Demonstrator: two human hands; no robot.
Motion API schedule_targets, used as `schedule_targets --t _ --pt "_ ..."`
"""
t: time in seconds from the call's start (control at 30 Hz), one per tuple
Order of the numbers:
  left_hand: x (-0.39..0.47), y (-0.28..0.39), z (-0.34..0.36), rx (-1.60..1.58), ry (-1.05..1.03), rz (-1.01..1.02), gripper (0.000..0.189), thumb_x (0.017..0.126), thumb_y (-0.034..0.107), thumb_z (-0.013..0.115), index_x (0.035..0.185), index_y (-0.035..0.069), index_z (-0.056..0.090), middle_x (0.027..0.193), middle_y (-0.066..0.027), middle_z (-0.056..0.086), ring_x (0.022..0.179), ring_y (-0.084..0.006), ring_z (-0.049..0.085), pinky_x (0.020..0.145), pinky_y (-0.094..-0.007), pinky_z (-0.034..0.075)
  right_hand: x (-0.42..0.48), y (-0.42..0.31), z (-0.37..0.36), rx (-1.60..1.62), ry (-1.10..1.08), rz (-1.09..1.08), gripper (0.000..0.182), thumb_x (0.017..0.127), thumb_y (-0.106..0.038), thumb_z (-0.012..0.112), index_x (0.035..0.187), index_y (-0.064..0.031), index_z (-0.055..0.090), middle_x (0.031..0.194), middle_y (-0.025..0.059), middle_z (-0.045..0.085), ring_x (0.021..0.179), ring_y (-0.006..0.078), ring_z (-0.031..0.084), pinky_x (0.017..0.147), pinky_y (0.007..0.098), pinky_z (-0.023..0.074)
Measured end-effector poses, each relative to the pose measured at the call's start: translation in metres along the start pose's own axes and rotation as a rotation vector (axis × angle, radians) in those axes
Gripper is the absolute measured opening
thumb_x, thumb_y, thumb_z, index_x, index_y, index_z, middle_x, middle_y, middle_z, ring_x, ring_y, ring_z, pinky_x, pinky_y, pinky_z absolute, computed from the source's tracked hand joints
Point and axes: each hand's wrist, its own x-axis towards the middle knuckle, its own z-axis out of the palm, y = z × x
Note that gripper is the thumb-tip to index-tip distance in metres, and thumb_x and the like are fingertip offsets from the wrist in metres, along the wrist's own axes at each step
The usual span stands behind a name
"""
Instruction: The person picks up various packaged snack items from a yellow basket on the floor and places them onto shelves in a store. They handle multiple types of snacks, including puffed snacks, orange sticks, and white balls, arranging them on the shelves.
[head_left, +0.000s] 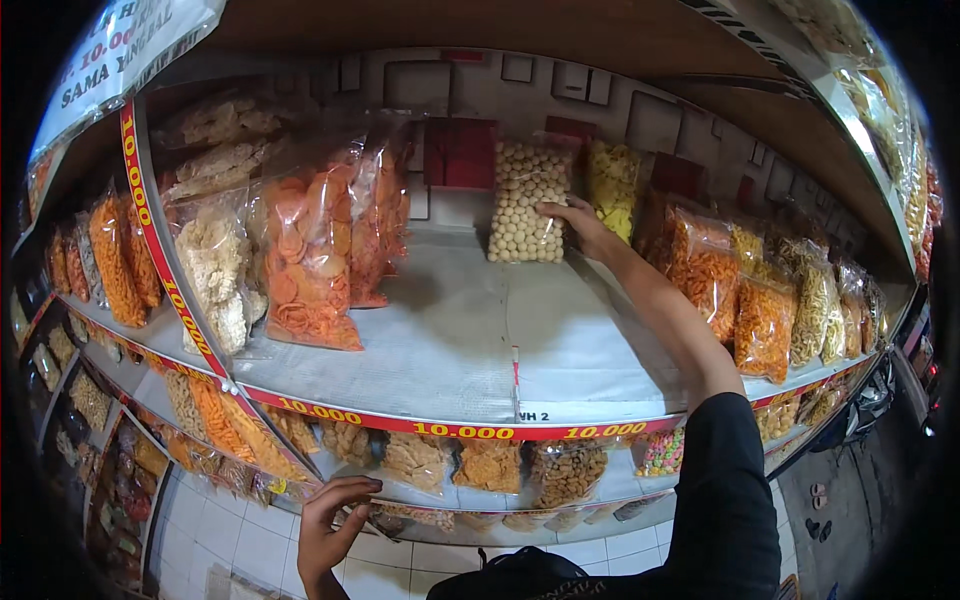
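My right hand (576, 225) reaches deep onto the shelf and grips the right side of a clear plastic bag of round, pale snack balls (525, 195), which stands upright near the back wall. Right behind that hand is a bag of yellow snacks (613, 187). My left hand (339, 517) hangs in front of the shelf's lower tier, fingers curled and apart, holding nothing. Left of the pale balls stand tall bags of orange round crackers (307, 262). To the right are bags of orange snack sticks (763, 326).
A price-strip shelf edge (465, 431) runs across the front, and a slanting divider post (169, 285) stands at left. Bags of white crackers (214, 277) sit beside it. Bagged brown snacks (568, 472) fill the tier below. Sandals (819, 495) lie on the floor at right.
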Motion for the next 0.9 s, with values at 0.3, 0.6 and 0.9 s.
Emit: schedule_targets --t 0.3,0.6,0.9 --pt "-0.016 0.009 0.039 -0.106 0.034 -0.022 0.023 0.087 0.004 0.062 0.108 -0.004 0.064 0.112 -0.0168 0.063 0.105 -0.0221 0.061 0.088 -0.0316 0.05 -0.06 -0.051 0.056 -0.254 0.111 -0.081 0.082 0.063 -0.045 0.087 0.124 0.0014 0.058 0.127 0.0255 0.054 0.119 0.0323 0.053 0.104 0.0431 0.0394" --pt "-0.077 0.051 0.09 -0.083 0.241 -0.09 0.022 0.089 0.001 0.058 0.11 -0.007 0.061 0.114 -0.0167 0.061 0.107 -0.0246 0.061 0.092 -0.0342 0.048 -0.176 -0.118 0.093 -1.05 0.096 -1.5 0.034 0.067 -0.034 0.077 0.096 -0.0186 0.07 0.129 0.0119 0.051 0.124 0.0311 0.046 0.1 0.0568 0.0355" --pt "-0.159 0.112 0.213 0.004 0.782 0.144 0.063 0.083 0.02 0.073 0.134 -0.003 0.043 0.125 -0.0133 0.055 0.112 -0.0248 0.057 0.092 -0.0349 0.047 -0.356 -0.125 0.143 -0.261 -0.374 -1.935 0.01 0.073 -0.023 0.071 0.076 -0.0158 0.066 0.122 0.0122 0.051 0.12 0.0313 0.048 0.095 0.0691 0.0372"
